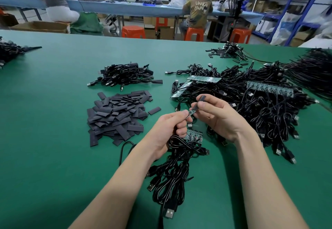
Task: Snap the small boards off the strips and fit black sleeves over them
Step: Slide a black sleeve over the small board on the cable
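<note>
Above the green surface, left hand curled round a bunch of black cables and a short strip of boards, fingers pinching one small board by its near end. Right hand pinching a black sleeve at its mouth, just beside the board's free end. Probably light, thin, stiff, brittle board: best held by edges. Sleeve likely soft, flattened, needing squeezing open. Spare sleeves piled to the left.
</note>
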Demonstrator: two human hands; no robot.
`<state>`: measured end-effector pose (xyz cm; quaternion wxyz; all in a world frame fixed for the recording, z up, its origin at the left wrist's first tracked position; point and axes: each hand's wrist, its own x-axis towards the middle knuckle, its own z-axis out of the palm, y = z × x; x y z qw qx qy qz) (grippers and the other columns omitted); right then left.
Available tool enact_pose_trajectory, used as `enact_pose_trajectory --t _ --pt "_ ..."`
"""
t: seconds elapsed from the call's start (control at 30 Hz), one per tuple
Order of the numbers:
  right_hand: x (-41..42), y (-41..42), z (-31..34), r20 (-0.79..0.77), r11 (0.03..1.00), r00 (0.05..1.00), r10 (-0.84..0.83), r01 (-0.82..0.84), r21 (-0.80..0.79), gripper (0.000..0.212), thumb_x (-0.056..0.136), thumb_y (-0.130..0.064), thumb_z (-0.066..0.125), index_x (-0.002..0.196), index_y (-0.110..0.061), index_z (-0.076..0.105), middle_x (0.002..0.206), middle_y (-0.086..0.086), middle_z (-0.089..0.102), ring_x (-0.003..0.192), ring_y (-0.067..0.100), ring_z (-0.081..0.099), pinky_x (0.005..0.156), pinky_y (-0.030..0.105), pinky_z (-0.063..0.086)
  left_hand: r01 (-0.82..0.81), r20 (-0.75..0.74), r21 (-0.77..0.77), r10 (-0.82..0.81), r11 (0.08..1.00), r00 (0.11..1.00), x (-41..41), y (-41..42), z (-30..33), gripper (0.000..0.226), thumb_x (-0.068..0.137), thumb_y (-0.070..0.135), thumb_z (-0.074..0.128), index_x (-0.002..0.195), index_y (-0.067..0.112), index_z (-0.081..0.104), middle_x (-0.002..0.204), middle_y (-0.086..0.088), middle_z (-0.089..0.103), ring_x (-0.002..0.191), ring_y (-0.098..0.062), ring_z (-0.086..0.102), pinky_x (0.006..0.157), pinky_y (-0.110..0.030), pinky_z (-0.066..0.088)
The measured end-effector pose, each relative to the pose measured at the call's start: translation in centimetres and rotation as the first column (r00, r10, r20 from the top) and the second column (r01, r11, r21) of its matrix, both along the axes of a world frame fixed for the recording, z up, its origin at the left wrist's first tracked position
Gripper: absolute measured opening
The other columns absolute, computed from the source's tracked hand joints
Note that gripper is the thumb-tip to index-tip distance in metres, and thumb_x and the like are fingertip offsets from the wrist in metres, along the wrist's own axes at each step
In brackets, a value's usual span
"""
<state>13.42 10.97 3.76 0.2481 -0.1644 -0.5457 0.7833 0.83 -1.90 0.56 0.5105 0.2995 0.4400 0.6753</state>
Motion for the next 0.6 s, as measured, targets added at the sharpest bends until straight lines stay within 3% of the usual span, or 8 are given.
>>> enact_pose_trajectory --t 0.2,0.43,0.6 --pt "-0.07 0.01 -0.08 0.004 0.997 1.0 0.023 -0.023 0.07 0.018 0.077 -0.004 0.07 0.093 -0.013 0.069 0.094 0.01 0.076 0.088 0.018 0.073 0.08 0.026 0.058 -0.048 0.039 0.01 0.048 0.999 0.998 -0.1 0.08 -0.13 0.024 0.104 0.019 0.051 0.085 0.006 0.058 0.058 0.008 0.033 0.048 -0.006 0.033 0.049 -0.017 0.033" --pt "-0.73 -0.45 -0.35 0.036 0.988 0.999 0.029 -0.034 0.15 0.022 0.074 -0.003 0.074 0.094 -0.01 0.069 0.095 0.013 0.075 0.086 0.022 0.072 0.081 0.029 0.058 -0.059 0.057 0.006 0.059 0.998 0.997 -0.17 0.3 -0.26 0.025 0.104 0.019 0.05 0.086 0.005 0.059 0.059 0.007 0.034 0.049 -0.006 0.033 0.048 -0.017 0.033" --pt "-0.76 -0.39 -0.44 0.021 0.991 0.999 -0.027 0.024 0.135 0.024 0.074 -0.006 0.076 0.097 -0.008 0.069 0.093 0.014 0.076 0.085 0.022 0.073 0.08 0.029 0.059 -0.074 0.027 -0.028 0.075 0.997 0.997 -0.04 0.61 -0.39 0.025 0.105 0.026 0.052 0.092 0.007 0.062 0.064 0.004 0.046 0.053 -0.01 0.043 0.053 -0.02 0.04"
